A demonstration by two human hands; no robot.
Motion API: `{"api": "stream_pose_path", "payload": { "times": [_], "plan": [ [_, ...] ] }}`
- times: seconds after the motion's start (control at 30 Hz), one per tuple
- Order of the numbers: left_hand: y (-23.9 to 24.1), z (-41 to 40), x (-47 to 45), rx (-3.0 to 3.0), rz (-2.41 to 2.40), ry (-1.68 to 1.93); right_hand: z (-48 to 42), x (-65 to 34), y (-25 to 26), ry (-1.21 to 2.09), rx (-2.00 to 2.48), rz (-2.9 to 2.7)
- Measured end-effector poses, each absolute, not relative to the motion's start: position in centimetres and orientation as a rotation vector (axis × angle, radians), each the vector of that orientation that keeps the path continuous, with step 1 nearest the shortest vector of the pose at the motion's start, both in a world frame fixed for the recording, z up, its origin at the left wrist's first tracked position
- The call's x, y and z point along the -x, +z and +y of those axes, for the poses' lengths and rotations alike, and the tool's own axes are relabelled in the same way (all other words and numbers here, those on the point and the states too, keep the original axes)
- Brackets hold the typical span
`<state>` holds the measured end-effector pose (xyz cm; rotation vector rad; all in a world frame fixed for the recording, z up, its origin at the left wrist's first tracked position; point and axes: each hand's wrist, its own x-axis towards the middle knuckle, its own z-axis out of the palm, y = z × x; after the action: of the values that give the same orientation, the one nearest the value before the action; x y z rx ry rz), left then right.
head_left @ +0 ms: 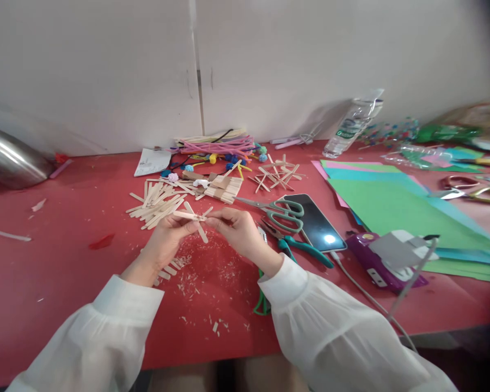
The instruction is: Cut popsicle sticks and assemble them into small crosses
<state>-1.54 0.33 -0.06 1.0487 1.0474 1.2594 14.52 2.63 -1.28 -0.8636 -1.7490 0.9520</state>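
Between my hands, above the red table (85,305), are crossed wooden craft sticks (202,233). My left hand (165,239) pinches one stick between thumb and fingers, on the left of the crossing. With closed fingertips, my right hand (239,231) grips the right side of the same crossed sticks; the exact spot is hidden. A pile of loose craft sticks (157,202) lies just beyond my left hand, and a bundled stack of sticks (224,188) sits behind the crossing. Several joined stick crosses (280,173) lie farther back. Wood shavings (196,280) are scattered below my hands.
Grey-green scissors (286,214), teal-handled pliers (306,251) and a phone (316,223) lie right of my right hand. A purple power block (375,261) with a cable is nearby. Coloured paper (375,201), a bottle (351,128) and pink pipe cleaners (218,146) are farther off.
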Motion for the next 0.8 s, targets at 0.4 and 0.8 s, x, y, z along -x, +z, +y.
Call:
{"api": "stream_pose_path", "payload": {
  "times": [0.4,0.8],
  "plan": [
    [-0.1,0.38,1.35,-0.991,1.062,1.233,2.58,-14.41,-1.31,0.832,0.858,-1.793],
    [0.23,0.23,1.35,-0.908,0.961,1.199,2.72,-14.53,-0.91,1.068,0.844,-1.707]
  ]
}}
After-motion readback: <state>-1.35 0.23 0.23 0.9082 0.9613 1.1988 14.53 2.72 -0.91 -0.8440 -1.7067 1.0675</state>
